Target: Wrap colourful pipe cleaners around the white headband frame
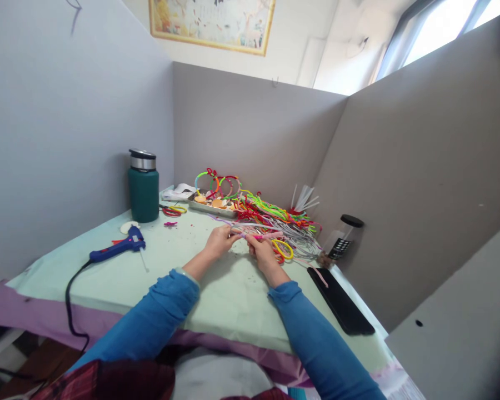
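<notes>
Above the middle of the table, my left hand [220, 241] is closed, its fingertips pinching a pink and purple pipe cleaner strip [270, 236]. My right hand [263, 253] grips the same strip a little further right, with the pink part sticking out past its fingers. A thin purple stem trails off to the upper left of my left hand. Exactly how the strip is wound between my fingers is too small to make out. Just beyond both hands lies a heap of pipe cleaners [270, 208] in red, green, orange and grey. Scissors with yellow handles [287, 249] lie beside my right hand.
At left are a blue glue gun [115, 248] with a trailing cord and a green bottle [144, 194]. Red-and-yellow scissors [174, 211] lie by the bottle. Behind stands a metal tray [204, 209] with pipe-cleaner rings. A black slab [341, 303] and clear container [342, 239] are right. Grey partitions [250, 122] enclose the table.
</notes>
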{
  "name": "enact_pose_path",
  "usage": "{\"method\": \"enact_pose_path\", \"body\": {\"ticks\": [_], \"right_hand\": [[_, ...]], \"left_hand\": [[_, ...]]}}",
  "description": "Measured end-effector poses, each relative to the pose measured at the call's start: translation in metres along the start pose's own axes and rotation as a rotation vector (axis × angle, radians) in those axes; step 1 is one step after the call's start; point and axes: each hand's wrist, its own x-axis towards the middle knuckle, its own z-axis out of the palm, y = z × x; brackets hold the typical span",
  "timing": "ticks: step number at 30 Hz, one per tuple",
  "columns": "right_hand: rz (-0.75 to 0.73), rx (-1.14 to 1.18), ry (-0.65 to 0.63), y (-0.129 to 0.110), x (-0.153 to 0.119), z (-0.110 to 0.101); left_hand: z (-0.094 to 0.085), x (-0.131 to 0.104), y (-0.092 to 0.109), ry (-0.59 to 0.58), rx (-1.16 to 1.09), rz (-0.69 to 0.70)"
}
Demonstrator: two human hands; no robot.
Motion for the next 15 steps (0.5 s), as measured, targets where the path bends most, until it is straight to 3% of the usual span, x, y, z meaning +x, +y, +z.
{"method": "enact_pose_path", "body": {"ticks": [7,15], "right_hand": [[-0.045,-0.026,0.010,0.000,0.000,0.000],[-0.147,-0.268,0.052,-0.011,-0.006,0.000]], "left_hand": [[-0.002,0.001,0.002,-0.037,-0.043,-0.090],[-0.003,0.001,0.003,-0.205,-0.305,-0.254]]}}
